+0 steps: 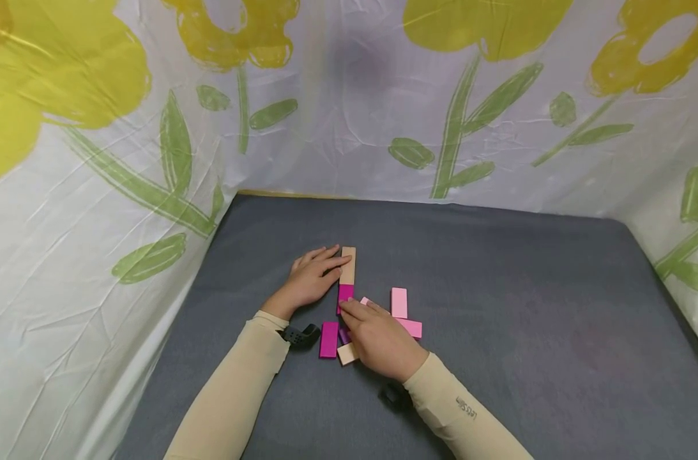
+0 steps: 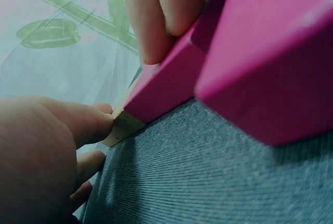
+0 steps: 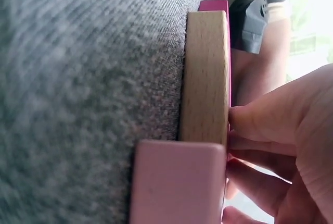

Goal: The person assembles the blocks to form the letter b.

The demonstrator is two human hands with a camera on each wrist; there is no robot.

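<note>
Spread left hand (image 1: 310,282) touches wooden block (image 1: 348,275); straight-fingered right hand (image 1: 383,338) touches magenta block (image 1: 345,292), pink block (image 1: 399,302) at its one o'clock.

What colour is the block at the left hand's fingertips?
Pale tan, like bare wood. The block shows best in the head view.

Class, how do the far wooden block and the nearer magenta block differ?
Colour: the far wooden block is bare tan; the nearer magenta block is solid magenta. Contact: the left hand touches the wooden block; the magenta one is untouched. Place: the wooden block lies beyond the magenta one. Both are oblong and rest on the grey cloth.
</note>
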